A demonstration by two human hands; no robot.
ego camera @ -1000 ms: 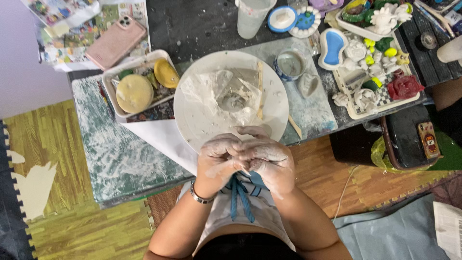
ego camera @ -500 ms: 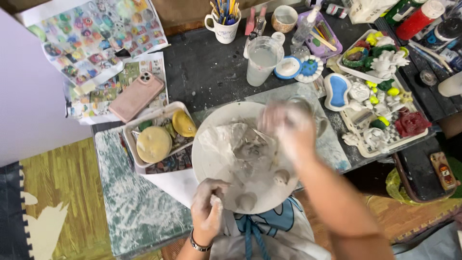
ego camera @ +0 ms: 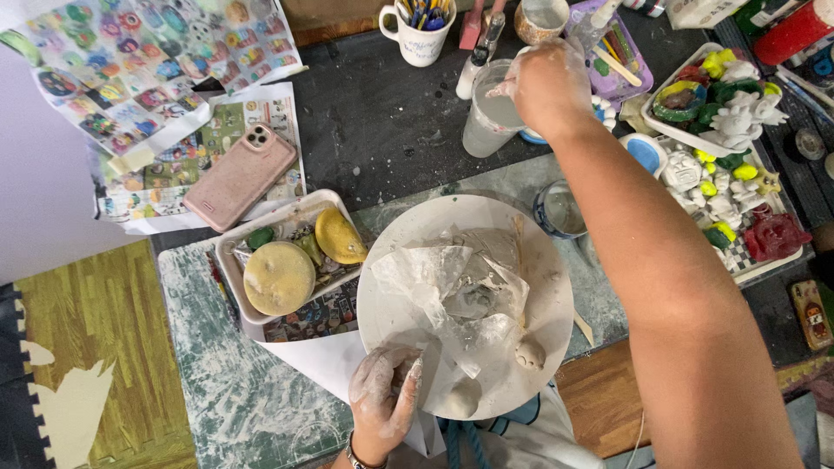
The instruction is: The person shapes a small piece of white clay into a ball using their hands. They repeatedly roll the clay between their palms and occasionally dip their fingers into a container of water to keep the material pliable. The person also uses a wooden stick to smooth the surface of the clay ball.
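Note:
A round white board (ego camera: 391, 260) lies on the table in front of me. On it sits crumpled clear plastic with grey clay (ego camera: 452, 291), plus two small clay balls (ego camera: 530, 353) near its front edge. My left hand (ego camera: 387, 395), smeared with clay, rests on the board's near rim with its fingers loosely curled and nothing in them. My right hand (ego camera: 543, 82) is stretched far across the table. Its fingertips are at the rim of a clear cup of cloudy water (ego camera: 486, 122). A thin wooden stick (ego camera: 519, 247) lies on the board.
A white tray with yellow sponges (ego camera: 287, 260) sits left of the board, a pink phone (ego camera: 239, 178) behind it. A mug of brushes (ego camera: 421, 30) stands at the back. A small glass jar (ego camera: 560, 208) and a tray of painted figures (ego camera: 730, 130) are on the right.
Both hands were pressed together near my body a second ago. The right hand has since reached over the board to the water cup, while the left dropped to the board's near edge.

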